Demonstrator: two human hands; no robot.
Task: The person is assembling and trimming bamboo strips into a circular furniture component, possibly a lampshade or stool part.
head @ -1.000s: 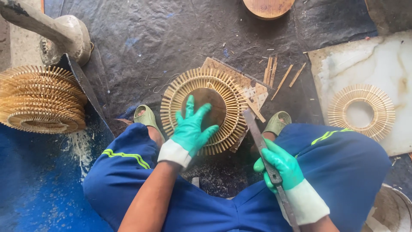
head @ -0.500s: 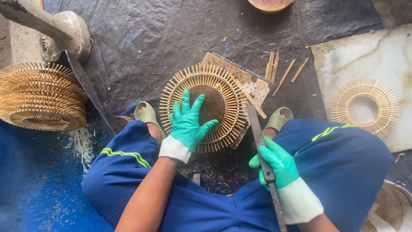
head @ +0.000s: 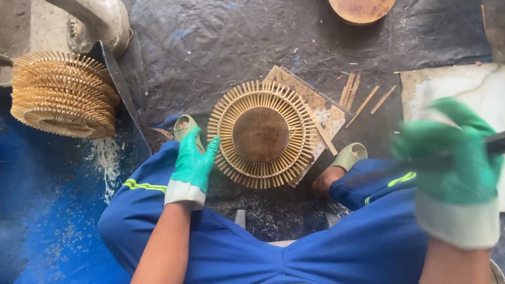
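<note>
My left hand (head: 192, 164) is flat against the left edge of the ring (head: 262, 134), fingers (head: 195, 141) spread wide and holding nothing, just steadying it. The ring is a round frame of bamboo slats around a wooden disc (head: 261, 133), and it sits on a board (head: 321, 113) on the floor between my 2 sandals (head: 185, 128).

My right hand (head: 455, 158) is up high and blurred, closed around a dark tool (head: 497, 143). I can't tell what kind.

As for progress, I'd say this ring looks nearly there: slats go all the way round with no gap I can spot. A stack (head: 63, 94) of what look like finished rings sits off to my left, so plenty seems done already. A few loose sticks (head: 363, 100) lie just past the board. How many more rings are left, I can't tell.

No packages, labels or signs anywhere that I can see. Just a dark tarp (head: 236, 42), a pale slab (head: 463, 87) at right, a blue sheet (head: 42, 210) dusted with sawdust at left, and another round wooden piece (head: 362, 9) at the top edge.
</note>
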